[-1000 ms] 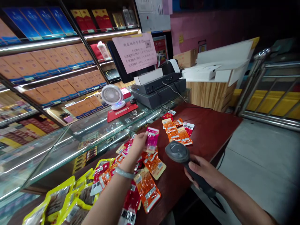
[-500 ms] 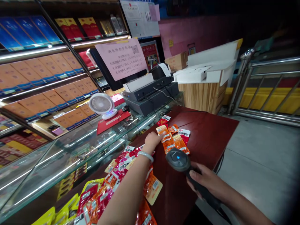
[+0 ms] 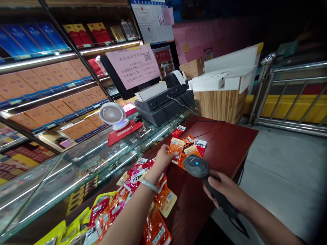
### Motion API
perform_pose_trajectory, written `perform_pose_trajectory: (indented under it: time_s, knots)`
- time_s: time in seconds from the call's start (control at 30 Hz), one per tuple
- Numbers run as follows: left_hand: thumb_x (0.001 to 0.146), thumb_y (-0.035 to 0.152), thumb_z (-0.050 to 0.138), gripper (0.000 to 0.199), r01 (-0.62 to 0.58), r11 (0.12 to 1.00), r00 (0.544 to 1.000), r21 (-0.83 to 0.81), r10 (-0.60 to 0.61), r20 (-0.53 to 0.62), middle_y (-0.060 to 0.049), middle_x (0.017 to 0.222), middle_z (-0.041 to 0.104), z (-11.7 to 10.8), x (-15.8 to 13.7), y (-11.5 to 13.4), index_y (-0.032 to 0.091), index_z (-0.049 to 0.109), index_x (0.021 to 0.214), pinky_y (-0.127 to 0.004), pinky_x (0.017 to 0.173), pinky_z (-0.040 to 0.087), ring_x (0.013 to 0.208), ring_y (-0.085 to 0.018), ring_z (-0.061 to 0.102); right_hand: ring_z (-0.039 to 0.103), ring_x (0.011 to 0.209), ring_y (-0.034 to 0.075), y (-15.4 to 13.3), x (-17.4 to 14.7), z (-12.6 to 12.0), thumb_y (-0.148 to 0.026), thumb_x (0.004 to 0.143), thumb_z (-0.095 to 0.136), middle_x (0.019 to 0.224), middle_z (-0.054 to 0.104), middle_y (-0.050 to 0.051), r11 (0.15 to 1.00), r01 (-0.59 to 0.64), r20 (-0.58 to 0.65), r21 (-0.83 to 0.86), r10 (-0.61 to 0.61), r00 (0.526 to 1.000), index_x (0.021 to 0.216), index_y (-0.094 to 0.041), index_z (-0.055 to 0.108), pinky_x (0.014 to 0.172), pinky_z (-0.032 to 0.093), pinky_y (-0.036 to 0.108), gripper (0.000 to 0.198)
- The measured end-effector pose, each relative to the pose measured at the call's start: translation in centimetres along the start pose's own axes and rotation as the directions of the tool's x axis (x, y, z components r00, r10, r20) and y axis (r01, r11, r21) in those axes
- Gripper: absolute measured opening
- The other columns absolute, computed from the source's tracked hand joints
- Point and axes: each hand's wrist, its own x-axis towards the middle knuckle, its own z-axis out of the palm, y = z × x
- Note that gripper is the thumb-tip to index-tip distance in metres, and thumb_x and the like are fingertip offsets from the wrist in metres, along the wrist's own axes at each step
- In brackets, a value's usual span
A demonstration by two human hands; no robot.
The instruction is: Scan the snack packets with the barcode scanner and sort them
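Note:
My left hand, with a pale bangle on the wrist, pinches the lower edge of an orange snack packet. Beneath and beside that packet lie several orange and red packets, among them a red-and-white one. In my right hand is a dark barcode scanner, gripped by its handle, a blue light glowing on top. Its head is just right of my left hand, over the edge of the small pile. A larger heap of red and orange snack packets spreads under my left forearm, with yellow packets at its near end.
The packets lie on a dark red tabletop beside a glass display counter. On the counter stand a white fan, a monitor with a pink sign and a dark cash drawer. A metal railing is at right.
My left hand has drawn back slightly to the left, lifting the orange packet off those below. The scanner in my right hand has moved a little up and right.

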Motion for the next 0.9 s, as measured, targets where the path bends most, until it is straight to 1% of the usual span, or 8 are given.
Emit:
perform_pose_trajectory:
  time_s: [0.27, 0.4, 0.5, 0.57, 0.67, 0.73, 0.8, 0.9]
  knots:
    - [0.068, 0.045, 0.077, 0.044, -0.002, 0.997, 0.998, -0.077, 0.007, 0.066, 0.004, 0.075, 0.057, -2.6, -8.4, -0.8, 0.020, 0.053, 0.095, -0.022, 0.057, 0.035, 0.064, -0.012, 0.051, 0.051, 0.038, 0.007, -0.4, 0.6, 2.3, -0.058, 0.088, 0.061, 0.062, 0.058, -0.005, 0.998, 0.059, 0.091, 0.037, -0.062, 0.994, 0.099, -0.018, 0.052, 0.036, 0.043, 0.016, 0.043]
    - [0.067, 0.054, 0.075, 0.049, -0.039, 0.998, 0.999, 0.039, 0.039, 0.020, 0.002, 0.078, 0.057, -3.2, -10.1, -2.0, 0.018, 0.053, 0.091, -0.023, 0.058, 0.034, 0.069, -0.014, 0.053, 0.051, 0.038, 0.006, 0.3, 0.7, 3.4, -0.058, 0.089, 0.061, 0.062, 0.058, -0.006, 0.997, 0.045, 0.126, 0.055, -0.052, 0.991, 0.098, -0.019, 0.052, 0.036, 0.043, 0.016, 0.041]
    - [0.072, 0.052, 0.072, 0.046, 0.006, 0.999, 1.000, 0.048, -0.007, 0.027, 0.000, 0.082, 0.062, -4.2, -10.6, -2.9, 0.019, 0.052, 0.097, -0.024, 0.060, 0.037, 0.070, -0.015, 0.057, 0.051, 0.038, 0.006, 0.7, 0.4, 3.8, -0.059, 0.087, 0.062, 0.062, 0.059, -0.006, 0.999, 0.021, 0.122, 0.031, -0.025, 0.992, 0.098, -0.018, 0.052, 0.036, 0.042, 0.015, 0.044]
    - [0.077, 0.050, 0.068, 0.044, 0.073, 0.990, 0.997, 0.125, -0.077, 0.022, -0.001, 0.082, 0.065, -5.7, -10.7, -3.4, 0.020, 0.052, 0.105, -0.026, 0.061, 0.039, 0.070, -0.017, 0.060, 0.051, 0.038, 0.006, 1.2, -0.1, 3.7, -0.061, 0.085, 0.063, 0.062, 0.059, -0.005, 1.000, -0.006, 0.119, -0.011, 0.007, 0.993, 0.100, -0.018, 0.052, 0.036, 0.041, 0.015, 0.047]
    - [0.080, 0.046, 0.063, 0.039, 0.134, 0.885, 0.991, 0.446, -0.117, -0.065, -0.007, 0.089, 0.069, -8.7, -10.7, -3.7, 0.020, 0.056, 0.109, -0.032, 0.071, 0.044, 0.082, -0.024, 0.065, 0.050, 0.038, 0.006, 2.3, -1.0, 2.8, -0.062, 0.083, 0.065, 0.059, 0.059, -0.005, 0.996, -0.040, 0.131, -0.085, 0.051, 0.990, 0.104, -0.016, 0.052, 0.036, 0.040, 0.015, 0.052]
    - [0.079, 0.042, 0.064, 0.040, 0.130, 0.761, 0.984, 0.636, -0.020, -0.176, -0.012, 0.105, 0.069, -9.9, -10.4, -3.5, 0.020, 0.059, 0.112, -0.039, 0.085, 0.044, 0.104, -0.031, 0.061, 0.049, 0.038, 0.006, 2.9, -1.7, 2.1, -0.063, 0.082, 0.066, 0.059, 0.058, -0.006, 0.993, -0.061, 0.127, -0.104, 0.074, 0.989, 0.106, -0.016, 0.052, 0.037, 0.039, 0.015, 0.055]
    - [0.079, 0.038, 0.065, 0.043, 0.074, 0.703, 0.969, 0.708, 0.116, -0.216, -0.012, 0.119, 0.065, -9.7, -9.8, -2.8, 0.021, 0.059, 0.118, -0.043, 0.096, 0.040, 0.118, -0.033, 0.053, 0.049, 0.040, 0.006, 3.1, -2.3, 1.6, -0.064, 0.082, 0.065, 0.059, 0.057, -0.006, 0.991, -0.076, 0.103, -0.111, 0.088, 0.991, 0.107, -0.016, 0.052, 0.038, 0.039, 0.016, 0.056]
    - [0.084, 0.036, 0.063, 0.041, -0.139, 0.737, 0.969, 0.661, 0.238, -0.062, -0.008, 0.125, 0.063, -6.7, -8.1, -1.3, 0.025, 0.060, 0.123, -0.039, 0.102, 0.038, 0.119, -0.028, 0.053, 0.050, 0.041, 0.006, 2.7, -2.9, 1.0, -0.066, 0.081, 0.064, 0.061, 0.058, -0.005, 0.985, -0.093, 0.052, -0.143, 0.101, 0.994, 0.108, -0.015, 0.054, 0.039, 0.040, 0.016, 0.059]
